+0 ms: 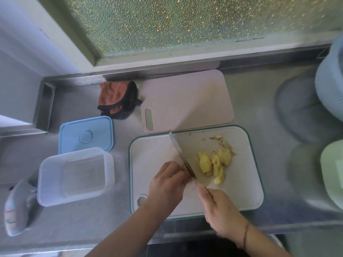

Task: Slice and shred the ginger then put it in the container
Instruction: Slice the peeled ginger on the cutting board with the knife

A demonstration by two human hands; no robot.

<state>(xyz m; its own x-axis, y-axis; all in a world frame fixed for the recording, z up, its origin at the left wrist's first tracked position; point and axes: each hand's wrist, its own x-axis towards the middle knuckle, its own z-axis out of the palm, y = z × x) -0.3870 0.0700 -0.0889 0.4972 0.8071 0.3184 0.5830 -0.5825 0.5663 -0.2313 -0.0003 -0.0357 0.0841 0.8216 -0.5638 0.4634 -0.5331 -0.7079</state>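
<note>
- Your right hand (221, 210) grips the knife (181, 155); blade runs from you toward far-left
- Your left hand (168, 184) pinches ginger (183, 166) against the blade on the white board (152, 151)
- Slices (213, 162) lie right of blade; container (74, 175) left; no legible writing

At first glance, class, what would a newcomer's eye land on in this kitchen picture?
Probably the yellow ginger slices heaped on the white cutting board, right of the knife that the right hand grips. The left hand holds the last ginger piece against the blade. Left of the board stands an empty clear container.
</note>
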